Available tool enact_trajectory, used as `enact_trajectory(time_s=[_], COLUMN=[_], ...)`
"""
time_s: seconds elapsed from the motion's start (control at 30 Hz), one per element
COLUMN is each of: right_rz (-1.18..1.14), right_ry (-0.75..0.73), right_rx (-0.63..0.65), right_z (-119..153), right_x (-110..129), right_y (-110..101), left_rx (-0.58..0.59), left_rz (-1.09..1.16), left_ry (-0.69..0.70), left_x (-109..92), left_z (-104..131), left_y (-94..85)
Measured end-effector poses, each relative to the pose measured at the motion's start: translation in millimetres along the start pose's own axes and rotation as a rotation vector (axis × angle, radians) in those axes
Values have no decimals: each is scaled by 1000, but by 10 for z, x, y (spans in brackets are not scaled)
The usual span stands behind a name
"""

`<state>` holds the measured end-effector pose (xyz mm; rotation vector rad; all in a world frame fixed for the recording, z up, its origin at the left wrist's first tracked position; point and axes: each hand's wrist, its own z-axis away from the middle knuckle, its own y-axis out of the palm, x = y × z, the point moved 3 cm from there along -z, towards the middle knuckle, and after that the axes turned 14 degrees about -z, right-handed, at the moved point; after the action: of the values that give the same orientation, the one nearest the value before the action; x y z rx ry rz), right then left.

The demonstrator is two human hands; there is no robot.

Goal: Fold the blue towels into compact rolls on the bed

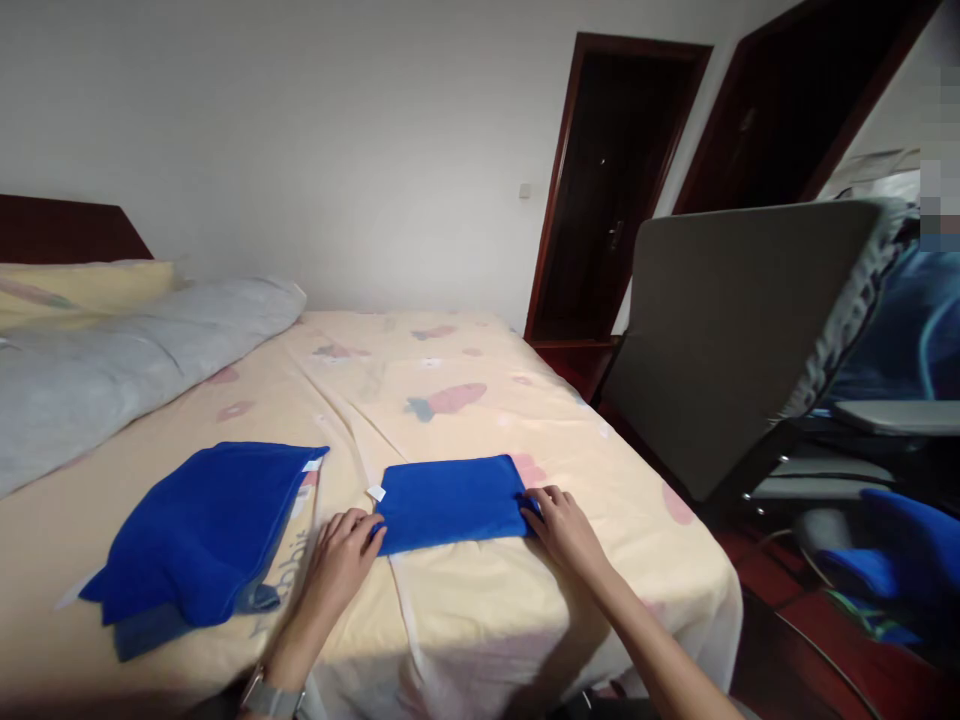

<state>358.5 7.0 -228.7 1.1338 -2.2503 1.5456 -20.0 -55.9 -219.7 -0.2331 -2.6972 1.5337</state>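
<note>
In the head view, the blue cloth point(450, 505) lies flat on the bed point(465, 360), and the left hand point(346, 550) and right hand point(562, 530) each touch one end, probably to keep it straight. Whether either grip is closed on the cloth, I cannot tell; the blue pile point(206, 530) lies to the left, apart.

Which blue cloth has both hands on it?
The flat rectangular blue cloth: left hand at its left edge, right hand at its right. The blue cloth pile farther left lies rumpled, untouched.
</note>
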Motion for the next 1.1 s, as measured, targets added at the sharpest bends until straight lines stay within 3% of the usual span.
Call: enact_trajectory(time_s=[0.1,0.2,0.3,0.4,0.47,0.67,0.8,0.9,1.1], right_rz=[89,16,-19,-13,-17,-107,-197,-241,-265], right_ry=[-89,-239,-422,-486,-483,-367,-254,-204,-76], right_rx=[-83,-40,115,240,278,323,324,344,365], right_z=[-20,-58,-64,-54,-43,47,93,74,-140], right_x=[129,416,721,815,748,277,24,-18,128], right_y=[-21,135,461,673,650,185,13,-16,-92], left_rx=[-92,-72,55,142,168,168,213,294,395], left_rz=[-45,-13,-8,-12,0,77,136,193,338], left_ry=[75,258,472,546,557,511,429,322,122], left_x=[-128,-455,-820,-942,-864,-336,-80,-9,-71], left_z=[-39,-135,-208,-218,-190,-71,-11,-14,-166], left_y=[-136,-163,-18,153,210,187,169,139,-13])
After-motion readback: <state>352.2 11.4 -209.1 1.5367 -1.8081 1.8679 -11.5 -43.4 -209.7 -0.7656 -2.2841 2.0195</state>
